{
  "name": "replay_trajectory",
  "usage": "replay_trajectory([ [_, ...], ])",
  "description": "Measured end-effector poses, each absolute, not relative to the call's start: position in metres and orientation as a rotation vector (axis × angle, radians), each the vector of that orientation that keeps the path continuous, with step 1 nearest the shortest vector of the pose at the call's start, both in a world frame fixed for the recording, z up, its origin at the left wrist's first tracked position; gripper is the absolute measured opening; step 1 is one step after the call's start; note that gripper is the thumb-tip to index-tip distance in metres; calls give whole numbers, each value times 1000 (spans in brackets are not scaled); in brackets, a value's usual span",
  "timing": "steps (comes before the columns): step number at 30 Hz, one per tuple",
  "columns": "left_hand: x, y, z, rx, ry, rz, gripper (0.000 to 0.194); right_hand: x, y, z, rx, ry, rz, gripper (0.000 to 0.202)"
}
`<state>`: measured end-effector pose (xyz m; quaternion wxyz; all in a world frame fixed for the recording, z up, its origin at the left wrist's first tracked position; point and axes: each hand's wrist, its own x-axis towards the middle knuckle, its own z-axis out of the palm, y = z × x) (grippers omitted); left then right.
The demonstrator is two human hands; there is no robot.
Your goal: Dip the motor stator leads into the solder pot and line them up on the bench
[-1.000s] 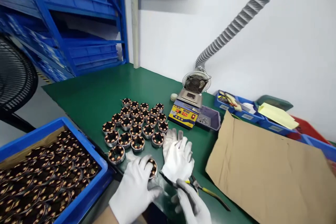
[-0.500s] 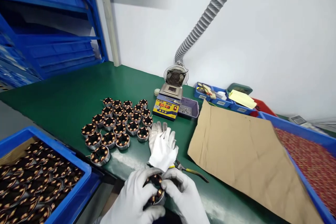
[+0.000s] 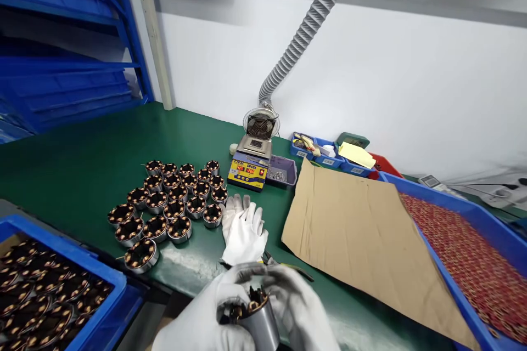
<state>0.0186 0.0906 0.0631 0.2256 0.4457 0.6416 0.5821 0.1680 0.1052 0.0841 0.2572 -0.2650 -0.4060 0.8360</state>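
Close to me at the table's front edge, a motor stator with a grey metal ring and copper windings is tilted between my hands. My left hand, in a white glove, grips it from the left, thumb near the windings. From the right, my gloved right hand curls its fingers round the upper side, a little blurred. Just beyond lie a pair of white gloves and pliers, partly hidden by my right hand. Several similar stators stand in rows at the left.
A blue crate full of stators sits at lower left. Brown cardboard covers the right side, beside a blue bin of small red rings. Behind stand a yellow-fronted solder pot, a purple tray and small blue boxes.
The stator has tipped so that its grey outer side shows, and my right fingers have moved from pinching its edge to curling round it. My view has shifted slightly right.
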Motion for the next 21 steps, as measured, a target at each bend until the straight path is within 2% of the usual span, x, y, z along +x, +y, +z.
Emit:
replay_trajectory([
  [2, 28, 58, 76, 1277, 1657, 1557, 35, 162, 92, 79, -652, -1124, 2394, 48],
  [4, 36, 25, 81, 1325, 1590, 1488, 45, 160, 83, 78, -604, -1039, 2433, 59],
  [7, 43, -5, 74, 1515, 1747, 1338, 72, 162, 77, 79, -660, -880, 2455, 54],
  [8, 44, -8, 71, 1593, 1777, 1322, 76, 164, 76, 79, -679, -849, 2459, 53],
  [10, 43, -3, 68, 1724, 1701, 1448, 65, 167, 74, 78, -685, -790, 2471, 55],
  [13, 38, 12, 77, 1586, 1541, 1716, 25, 169, 71, 77, -643, -734, 2522, 63],
  [14, 35, 15, 83, 1436, 1532, 1750, 24, 170, 70, 77, -619, -736, 2548, 64],
  [17, 27, 11, 93, 941, 1614, 1728, 40, 171, 70, 77, -569, -702, 2648, 59],
  [18, 25, 7, 93, 876, 1629, 1681, 38, 172, 71, 78, -564, -663, 2679, 57],
  [20, 23, -2, 89, 960, 1615, 1535, 40, 171, 72, 80, -593, -578, 2735, 52],
  [21, 24, -4, 86, 1071, 1583, 1450, 54, 170, 72, 81, -622, -538, 2750, 51],
])
